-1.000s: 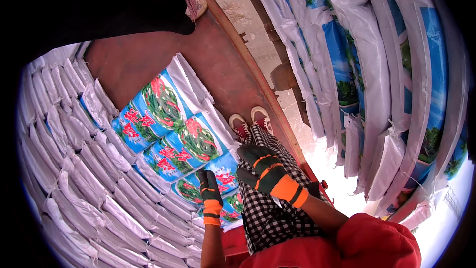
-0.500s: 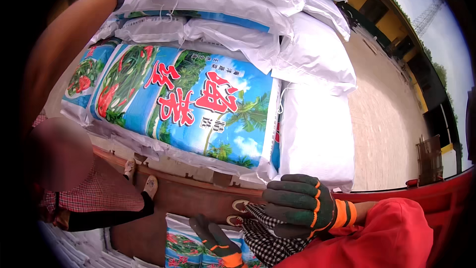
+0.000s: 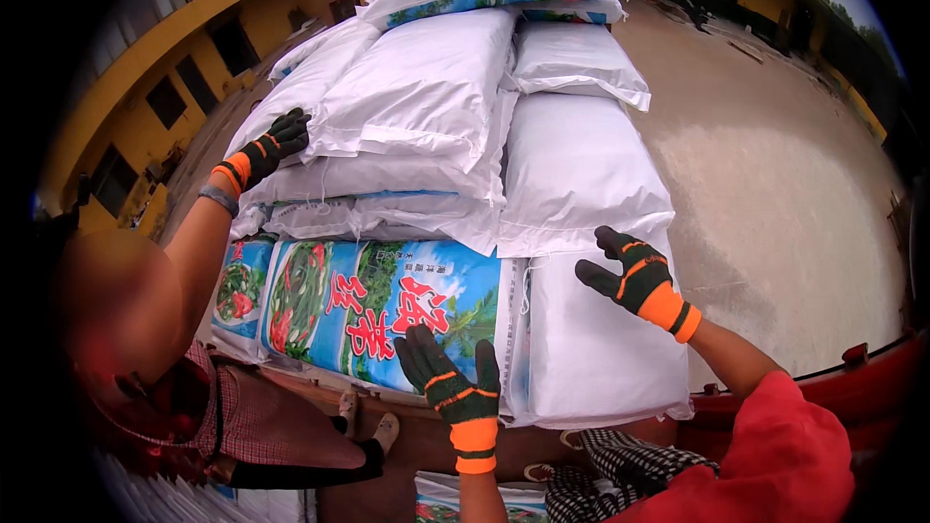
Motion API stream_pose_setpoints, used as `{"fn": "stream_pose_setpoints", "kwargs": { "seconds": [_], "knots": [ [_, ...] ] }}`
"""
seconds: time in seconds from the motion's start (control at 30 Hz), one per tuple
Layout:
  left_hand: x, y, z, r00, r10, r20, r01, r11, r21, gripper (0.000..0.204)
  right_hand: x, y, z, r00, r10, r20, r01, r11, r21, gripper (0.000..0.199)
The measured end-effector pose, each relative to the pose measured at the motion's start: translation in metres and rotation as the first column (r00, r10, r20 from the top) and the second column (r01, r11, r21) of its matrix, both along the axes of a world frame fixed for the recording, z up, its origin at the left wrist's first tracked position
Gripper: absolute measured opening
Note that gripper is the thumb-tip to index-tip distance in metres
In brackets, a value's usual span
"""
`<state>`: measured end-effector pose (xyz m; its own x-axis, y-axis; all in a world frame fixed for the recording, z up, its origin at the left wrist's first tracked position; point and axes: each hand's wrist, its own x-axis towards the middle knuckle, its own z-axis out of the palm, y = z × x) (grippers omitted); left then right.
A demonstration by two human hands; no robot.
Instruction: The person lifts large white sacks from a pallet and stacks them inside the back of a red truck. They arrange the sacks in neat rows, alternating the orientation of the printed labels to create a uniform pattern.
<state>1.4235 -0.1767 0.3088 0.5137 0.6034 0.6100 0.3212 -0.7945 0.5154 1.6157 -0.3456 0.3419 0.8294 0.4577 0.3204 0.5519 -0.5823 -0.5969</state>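
While a co-worker's gloved hand [image 3: 274,143] grips an upper sack, the left hand [image 3: 453,389] lies spread on the printed sack [image 3: 373,308] and the right hand [image 3: 632,277] spread on the white sack [image 3: 591,358].

Stacked sacks [image 3: 436,107] filled the centre, a printed sack [image 3: 387,310] lying in front at six o'clock. The left hand [image 3: 450,383] rested on the printed sack, the right hand [image 3: 635,281] at four o'clock on another sack [image 3: 591,358]. A co-worker's hand [image 3: 266,150] touched the stack at nine o'clock.

Outdoor loading yard: stacked white woven sacks [image 3: 426,87], concrete ground [image 3: 775,165], yellow warehouse buildings [image 3: 145,68] around.
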Motion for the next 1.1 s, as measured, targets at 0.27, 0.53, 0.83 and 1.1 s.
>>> {"fn": "stream_pose_setpoints", "kwargs": {
  "seconds": [0.27,0.53,0.83,1.1],
  "knots": [
    [0.041,0.007,-0.044,0.880,0.211,-0.426,-0.101,0.959,0.266,0.075,0.088,0.171,0.102,0.890,0.086,-0.448,-0.042,0.993,0.108,0.063],
    [0.055,0.000,-0.044,0.870,0.201,-0.450,-0.120,0.972,0.202,0.077,0.123,0.154,0.071,0.810,0.387,-0.441,-0.283,0.916,0.284,0.058],
    [-0.040,0.027,-0.121,0.813,0.002,-0.582,-0.106,0.984,-0.144,0.076,-0.087,0.060,0.059,0.399,0.759,0.515,-0.867,0.494,-0.057,0.037],
    [-0.153,-0.159,-0.050,0.984,0.152,0.089,-0.016,0.582,-0.813,0.066,-0.184,-0.025,0.004,-0.067,0.994,0.083,-0.974,-0.084,0.209,0.042]
  ]
}}
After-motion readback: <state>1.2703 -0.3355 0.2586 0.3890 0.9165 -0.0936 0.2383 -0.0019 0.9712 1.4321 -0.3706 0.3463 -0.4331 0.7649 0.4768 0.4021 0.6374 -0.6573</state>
